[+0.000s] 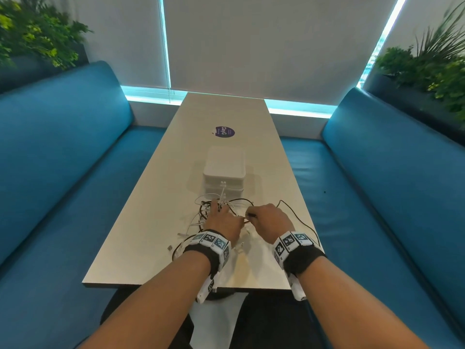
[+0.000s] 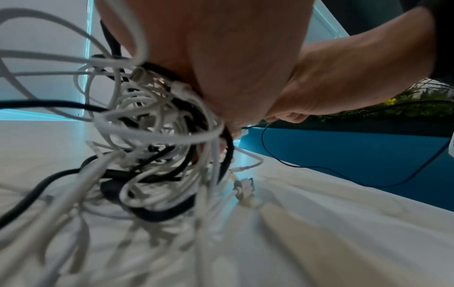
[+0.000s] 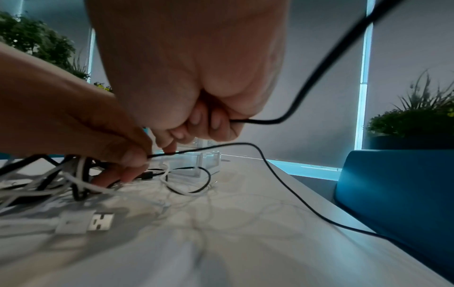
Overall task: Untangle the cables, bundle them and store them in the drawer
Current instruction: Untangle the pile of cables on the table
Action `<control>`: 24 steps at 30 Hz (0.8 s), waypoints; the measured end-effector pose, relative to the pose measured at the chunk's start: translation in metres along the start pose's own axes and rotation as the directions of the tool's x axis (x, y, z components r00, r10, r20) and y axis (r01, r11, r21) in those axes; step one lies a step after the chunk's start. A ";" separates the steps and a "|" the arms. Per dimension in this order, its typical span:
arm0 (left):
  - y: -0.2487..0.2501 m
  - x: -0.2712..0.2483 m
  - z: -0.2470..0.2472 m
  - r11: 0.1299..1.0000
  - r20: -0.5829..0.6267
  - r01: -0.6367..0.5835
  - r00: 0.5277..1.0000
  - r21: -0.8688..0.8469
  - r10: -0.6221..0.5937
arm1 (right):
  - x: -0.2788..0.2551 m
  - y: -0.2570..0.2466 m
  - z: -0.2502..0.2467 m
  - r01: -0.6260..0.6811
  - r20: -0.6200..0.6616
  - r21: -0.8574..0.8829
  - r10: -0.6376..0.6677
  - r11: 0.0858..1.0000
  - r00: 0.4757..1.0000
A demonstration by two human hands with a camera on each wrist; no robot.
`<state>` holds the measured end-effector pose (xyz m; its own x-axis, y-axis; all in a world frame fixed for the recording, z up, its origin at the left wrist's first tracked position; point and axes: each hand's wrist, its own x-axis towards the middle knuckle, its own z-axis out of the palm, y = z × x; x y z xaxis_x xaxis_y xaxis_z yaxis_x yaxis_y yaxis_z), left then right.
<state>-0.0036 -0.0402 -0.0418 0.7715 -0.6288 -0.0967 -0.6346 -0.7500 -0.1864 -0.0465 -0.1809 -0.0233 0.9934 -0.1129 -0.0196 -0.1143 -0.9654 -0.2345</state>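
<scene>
A tangle of white and black cables [image 1: 214, 217] lies on the table in front of a white drawer box [image 1: 224, 170]. My left hand [image 1: 221, 216] sits on the tangle; in the right wrist view its thumb and finger [image 3: 134, 157] pinch a thin black cable [image 3: 245, 144] where it leaves the heap. My right hand [image 1: 254, 215] is just right of it, fingers curled round the same thin black cable [image 1: 294, 215], which loops off to the right. The tangle [image 2: 159, 139] fills the left wrist view under the left palm. The drawer box [image 3: 196, 165] looks closed.
The pale table [image 1: 226, 117] runs away from me between two blue benches [image 1: 63, 159], with planters behind them. A white USB plug [image 3: 84, 223] lies loose near the front. A purple sticker [image 1: 224, 132] marks the table beyond the box.
</scene>
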 end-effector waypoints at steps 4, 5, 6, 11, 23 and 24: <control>0.000 0.000 -0.002 1.000 -0.034 -0.002 0.999 -0.004 0.001 | 0.002 0.000 0.001 0.015 0.042 0.071 -0.018 0.997 0.999; 0.001 0.001 0.000 1.000 -0.046 0.000 0.999 -0.015 -0.001 | 0.002 0.001 0.002 0.016 0.047 0.089 -0.020 0.996 0.999; 0.002 0.001 0.002 1.000 -0.064 0.000 0.998 -0.029 -0.002 | 0.002 0.001 0.003 0.019 0.048 0.105 -0.024 0.994 0.999; -0.003 0.001 0.004 0.996 -0.126 0.016 0.992 -0.087 -0.026 | 0.005 0.000 0.011 0.010 0.080 0.106 -0.019 0.994 0.997; -0.030 -0.001 0.010 0.997 0.054 0.072 0.996 0.011 -0.073 | 0.006 0.053 -0.011 -0.230 -0.051 0.029 0.231 0.973 0.972; -0.030 -0.002 0.012 0.998 0.058 0.064 0.996 0.012 -0.065 | 0.004 0.059 -0.015 -0.260 -0.062 0.023 0.261 0.965 0.963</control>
<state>0.0146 -0.0136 -0.0472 0.8122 -0.5660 -0.1412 -0.5833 -0.7861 -0.2044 -0.0490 -0.2421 -0.0230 0.9267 -0.3753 -0.0201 -0.3686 -0.8970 -0.2438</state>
